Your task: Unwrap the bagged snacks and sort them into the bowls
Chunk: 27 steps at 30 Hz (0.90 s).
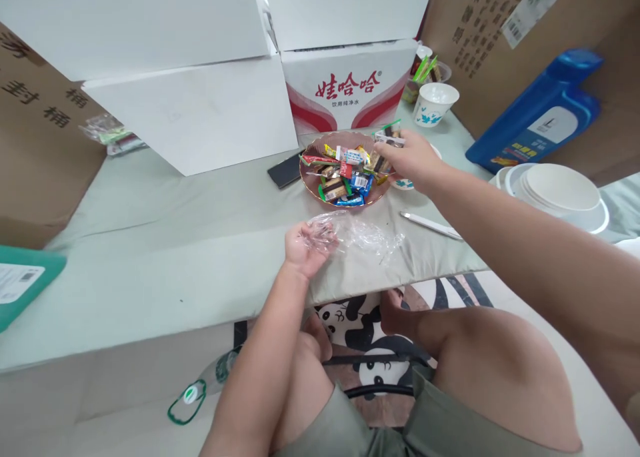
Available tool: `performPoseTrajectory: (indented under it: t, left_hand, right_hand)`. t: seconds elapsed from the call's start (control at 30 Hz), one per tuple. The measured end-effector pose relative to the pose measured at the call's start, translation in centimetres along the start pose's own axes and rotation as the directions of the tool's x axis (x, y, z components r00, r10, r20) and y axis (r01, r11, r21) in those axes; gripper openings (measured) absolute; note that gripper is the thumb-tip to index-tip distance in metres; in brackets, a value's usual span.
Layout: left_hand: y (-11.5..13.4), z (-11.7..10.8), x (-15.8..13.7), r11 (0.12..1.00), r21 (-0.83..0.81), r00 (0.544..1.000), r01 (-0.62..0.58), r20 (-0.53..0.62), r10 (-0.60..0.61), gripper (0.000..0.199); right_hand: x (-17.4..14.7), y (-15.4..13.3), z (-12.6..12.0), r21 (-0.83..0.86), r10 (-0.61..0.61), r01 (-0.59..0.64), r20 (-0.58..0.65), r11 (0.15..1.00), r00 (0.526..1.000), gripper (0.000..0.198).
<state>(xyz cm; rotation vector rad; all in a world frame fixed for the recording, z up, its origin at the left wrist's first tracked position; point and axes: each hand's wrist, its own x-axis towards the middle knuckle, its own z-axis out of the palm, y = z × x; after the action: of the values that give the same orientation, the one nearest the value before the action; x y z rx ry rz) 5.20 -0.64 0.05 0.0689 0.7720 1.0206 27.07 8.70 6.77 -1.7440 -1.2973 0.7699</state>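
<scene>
My left hand (306, 249) is closed around the crumpled end of a clear plastic bag (377, 238), which trails off to the right across the cloth. At the right rim of a pinkish glass bowl (313, 192), my right hand (407, 156) grips a wrapped snack (387, 140) in clear film with green edges. Several small wrapped snacks fill the bowl, including a blue packet (361, 182) and a green-edged biscuit pack (333, 189). A paper cup (403, 184) lies partly hidden behind my right hand.
A white utility knife (431, 224) lies right of the bag. A dark phone-like slab (285, 170) touches the bowl's left side. Behind stands a white-and-red carton (345, 87). On the right are a paper cup (435, 104), a blue bottle (537, 114) and white lids (563, 187).
</scene>
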Motion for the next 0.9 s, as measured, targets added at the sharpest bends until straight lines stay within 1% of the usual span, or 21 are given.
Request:
performPoseTrajectory:
  t: [0.07, 0.13, 0.2, 0.23, 0.27, 0.3, 0.37, 0.4, 0.43, 0.47, 0.53, 0.6, 0.63, 0.7, 0.73, 0.77, 0.83, 0.9]
  left_hand:
    - [0.1, 0.1, 0.1, 1.000, 0.008, 1.000, -0.013, -0.007, 0.013, 0.008]
    - [0.2, 0.1, 0.0, 0.999, 0.023, 0.999, -0.025, -0.029, 0.026, 0.008]
    - [0.2, 0.1, -0.3, 0.998, 0.051, 0.999, -0.027, -0.024, 0.028, 0.009]
    - [0.3, 0.0, -0.6, 0.997, 0.072, 1.000, -0.016, -0.001, 0.016, 0.009]
    - [0.4, -0.2, -0.8, 0.995, 0.099, 0.999, 0.004, 0.038, -0.008, 0.008]
    - [0.4, -0.6, -1.1, 0.991, 0.130, 0.996, 0.029, 0.085, -0.040, 0.007]
    - [0.6, -1.5, -1.7, 0.977, 0.199, 0.978, 0.072, 0.178, -0.108, 0.005]
    - [0.6, -2.1, -1.8, 0.969, 0.235, 0.967, 0.083, 0.216, -0.135, 0.006]
    - [0.7, -2.7, -1.9, 0.960, 0.269, 0.957, 0.080, 0.250, -0.150, 0.009]
    - [0.7, -3.2, -2.0, 0.951, 0.301, 0.947, 0.068, 0.279, -0.156, 0.013]
    - [0.7, -3.8, -1.7, 0.932, 0.362, 0.933, 0.034, 0.324, -0.160, 0.020]
    - [0.6, -3.9, -1.3, 0.915, 0.405, 0.932, 0.002, 0.331, -0.148, 0.022]
    - [0.5, -3.6, -1.1, 0.909, 0.416, 0.938, -0.008, 0.317, -0.137, 0.022]
    - [0.5, -3.0, -0.8, 0.908, 0.420, 0.956, -0.013, 0.270, -0.111, 0.021]
    - [0.5, -2.6, -0.7, 0.911, 0.412, 0.965, -0.012, 0.243, -0.098, 0.022]
    - [0.7, -2.3, -0.7, 0.915, 0.404, 0.972, -0.009, 0.218, -0.086, 0.022]
    - [1.0, -2.0, -0.8, 0.917, 0.398, 0.981, -0.013, 0.183, -0.066, 0.022]
    - [1.5, -1.9, -0.8, 0.905, 0.422, 0.983, -0.049, 0.183, -0.032, 0.022]
  right_hand:
    - [0.7, -0.3, -0.1, -0.140, -0.073, 0.078, 0.040, 0.987, 0.997, 0.033]
    - [0.4, -0.1, -0.5, -0.213, -0.177, 0.184, 0.052, 0.960, 0.983, 0.038]
    - [-1.5, 1.0, -0.9, -0.189, -0.280, 0.283, 0.045, 0.940, 0.959, 0.035]
    - [-3.0, 1.9, -1.2, -0.142, -0.323, 0.327, 0.049, 0.934, 0.945, 0.031]
    - [-4.7, 3.0, -1.4, -0.090, -0.351, 0.357, 0.078, 0.930, 0.933, 0.029]
    - [-6.6, 4.2, -1.5, -0.040, -0.364, 0.369, 0.103, 0.929, 0.926, 0.029]
    - [-10.2, 6.5, -1.6, 0.043, -0.361, 0.358, 0.123, 0.933, 0.924, 0.032]
    - [-11.7, 7.4, -1.5, 0.067, -0.342, 0.336, 0.163, 0.940, 0.925, 0.036]
    - [-12.8, 8.0, -1.4, 0.089, -0.335, 0.323, 0.228, 0.942, 0.914, 0.043]
    - [-13.6, 8.3, -1.2, 0.114, -0.335, 0.315, 0.292, 0.942, 0.896, 0.052]
    - [-14.3, 8.4, -0.8, 0.184, -0.341, 0.289, 0.417, 0.939, 0.842, 0.069]
    - [-14.1, 8.1, -0.5, 0.240, -0.321, 0.224, 0.527, 0.945, 0.787, 0.078]
    - [-13.9, 8.0, -0.4, 0.240, -0.294, 0.185, 0.583, 0.953, 0.757, 0.076]
    - [-13.6, 8.0, -0.4, 0.188, -0.223, 0.129, 0.668, 0.974, 0.710, 0.063]
    - [-13.5, 8.0, -0.5, 0.150, -0.186, 0.113, 0.682, 0.982, 0.708, 0.053]
    - [-13.4, 8.2, -0.7, 0.118, -0.152, 0.098, 0.674, 0.988, 0.723, 0.043]
    - [-13.2, 8.4, -1.3, 0.092, -0.098, 0.052, 0.611, 0.994, 0.785, 0.028]
    - [-13.0, 8.6, -2.1, 0.117, -0.061, -0.001, 0.526, 0.993, 0.848, 0.019]
